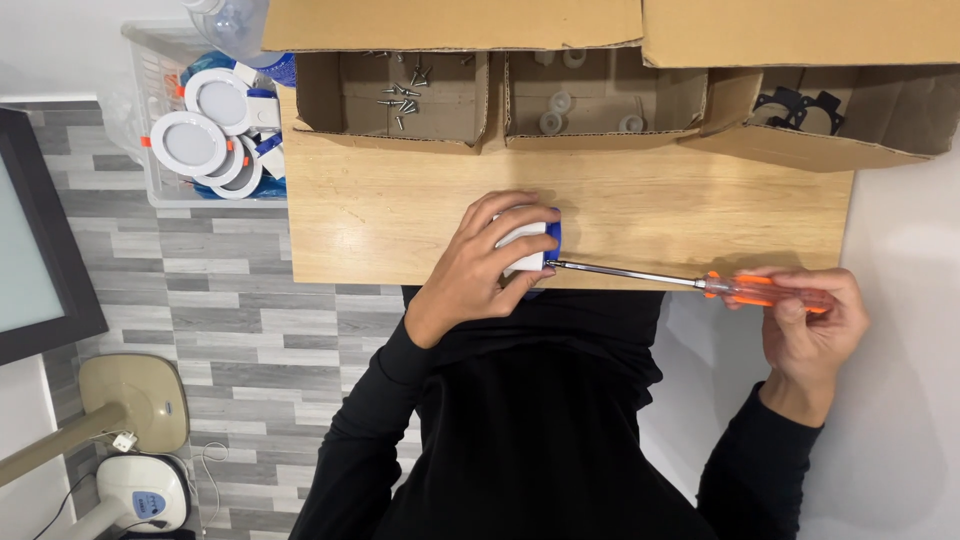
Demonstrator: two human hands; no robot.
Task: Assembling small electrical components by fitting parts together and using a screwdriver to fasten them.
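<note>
Seen from above, nearest: torso and both arms in black long sleeves, lower edge cut off by frame. Left hand (480, 265) curled tight round small white-and-blue part (533, 245) at near edge of wooden tabletop (400, 215); fingers cover most of part, so exact shape hard to tell. Right hand (808, 318) closed round clear orange handle of screwdriver (690, 283), held off table's near right corner, handle partly hidden by fingers. Metal shaft runs roughly level leftward, tip meeting blue side of part; actual contact point too small to make out. Beyond hands, bare wood, then row of three open cardboard boxes along far edge, top flaps cut off by frame. Left box (400, 100) w/ scattered small screws (405, 98); middle box (600, 100) w/ few pale round pieces (555, 112), blurry; right box (850, 125) w/ black ring-like pieces (800, 105), partly hidden behind box wall. Left of table, clear plastic bin (150, 130) w/ round white fittings (190, 143), orange clips and blue bits, contents overlapping. Clear bottle top (230, 20) at far left, cut off. Floor: grey plank pattern. Near left: beige fan base (135, 400) and white device (140, 495), both partial; dark framed panel (40, 250) at left edge, cropped.
</note>
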